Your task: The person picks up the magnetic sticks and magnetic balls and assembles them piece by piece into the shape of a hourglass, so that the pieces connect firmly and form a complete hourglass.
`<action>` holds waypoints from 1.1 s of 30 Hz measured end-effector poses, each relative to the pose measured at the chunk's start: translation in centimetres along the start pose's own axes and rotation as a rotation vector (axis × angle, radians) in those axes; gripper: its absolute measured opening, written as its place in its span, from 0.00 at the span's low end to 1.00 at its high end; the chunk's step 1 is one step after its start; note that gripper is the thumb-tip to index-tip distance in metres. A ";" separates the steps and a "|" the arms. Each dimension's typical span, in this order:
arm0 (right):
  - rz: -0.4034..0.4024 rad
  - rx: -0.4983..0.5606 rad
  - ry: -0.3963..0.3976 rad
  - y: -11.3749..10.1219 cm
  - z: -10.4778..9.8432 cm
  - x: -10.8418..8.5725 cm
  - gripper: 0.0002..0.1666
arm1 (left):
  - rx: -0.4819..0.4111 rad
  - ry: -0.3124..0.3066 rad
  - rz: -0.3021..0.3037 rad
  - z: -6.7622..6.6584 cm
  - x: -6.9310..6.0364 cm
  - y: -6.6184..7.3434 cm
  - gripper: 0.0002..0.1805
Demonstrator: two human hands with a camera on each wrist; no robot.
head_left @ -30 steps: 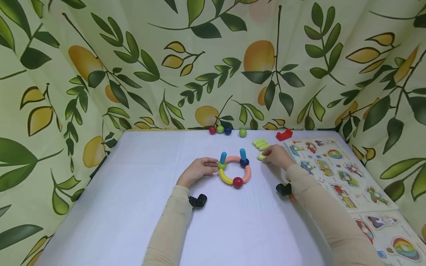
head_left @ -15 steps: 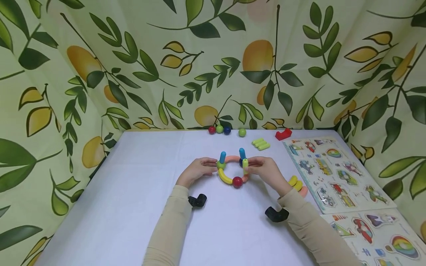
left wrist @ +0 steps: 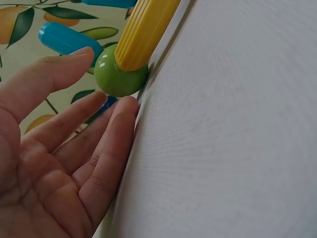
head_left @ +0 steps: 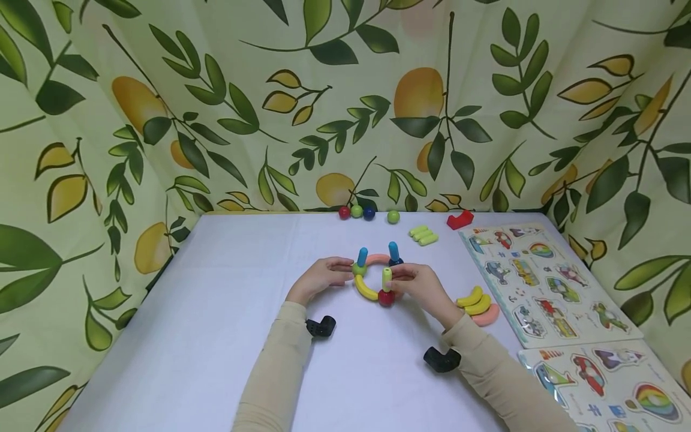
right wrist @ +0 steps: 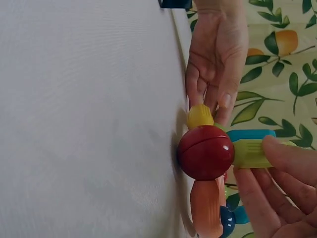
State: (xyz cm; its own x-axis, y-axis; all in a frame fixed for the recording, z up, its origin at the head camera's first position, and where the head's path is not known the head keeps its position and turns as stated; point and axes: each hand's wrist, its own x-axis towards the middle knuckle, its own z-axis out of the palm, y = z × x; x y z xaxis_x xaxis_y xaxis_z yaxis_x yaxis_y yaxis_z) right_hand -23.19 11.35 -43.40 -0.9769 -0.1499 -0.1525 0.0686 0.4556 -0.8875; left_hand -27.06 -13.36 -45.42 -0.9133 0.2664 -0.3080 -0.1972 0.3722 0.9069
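Observation:
Between the hands lies a ring of curved rods and balls: a yellow curved rod (head_left: 366,289), a pink curved rod (head_left: 377,258), a red ball (right wrist: 206,152), a green ball (left wrist: 120,74) and a dark blue ball (head_left: 396,262). Blue rods (head_left: 362,257) stand up from the green and dark blue balls. My right hand (head_left: 423,291) pinches a light green rod (head_left: 386,276) upright, its lower end against the red ball. My left hand (head_left: 320,279) stays beside the green ball with relaxed fingers; its fingertips are close to the ball, and contact is hard to tell.
Several balls (head_left: 369,213) line the back edge. Light green rods (head_left: 423,234) and a red block (head_left: 460,219) lie back right. Yellow curved rods (head_left: 477,304) and a pink one (head_left: 487,315) sit right of the right hand, beside picture puzzle boards (head_left: 540,270).
My right hand picked up a light green rod from the back right, brought it left to the ring and set it upright at the red ball. The left hand has hardly moved.

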 end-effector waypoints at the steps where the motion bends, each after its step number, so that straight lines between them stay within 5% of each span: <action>1: 0.011 -0.009 0.001 0.1 0.0 0.0 0.22 | 0.009 -0.003 0.003 0.0 0.0 0.0 0.26; 8: 0.006 -0.068 -0.007 0.4 0.1 -0.1 0.26 | 0.033 -0.041 0.047 0.1 -0.2 0.3 0.30; 19: -0.068 -0.188 -0.016 0.6 -1.2 0.0 0.26 | 0.075 -0.108 0.029 -0.3 -0.9 1.2 0.24; 26: -0.075 -0.188 -0.032 0.6 -2.2 0.2 0.27 | 0.146 -0.066 0.184 0.2 -1.4 2.5 0.27; 33: -0.079 -0.223 -0.023 -0.1 -2.0 0.3 0.29 | 0.098 -0.016 0.265 2.2 -0.7 3.0 0.32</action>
State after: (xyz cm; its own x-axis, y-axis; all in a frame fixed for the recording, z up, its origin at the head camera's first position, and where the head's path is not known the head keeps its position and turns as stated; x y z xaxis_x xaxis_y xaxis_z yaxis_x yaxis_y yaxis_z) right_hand -23.92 13.04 -42.45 -0.9723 -0.2116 -0.0989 -0.0566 0.6240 -0.7793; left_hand -26.30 -10.48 -43.08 -0.9225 0.3797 -0.0693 0.0834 0.3714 0.9247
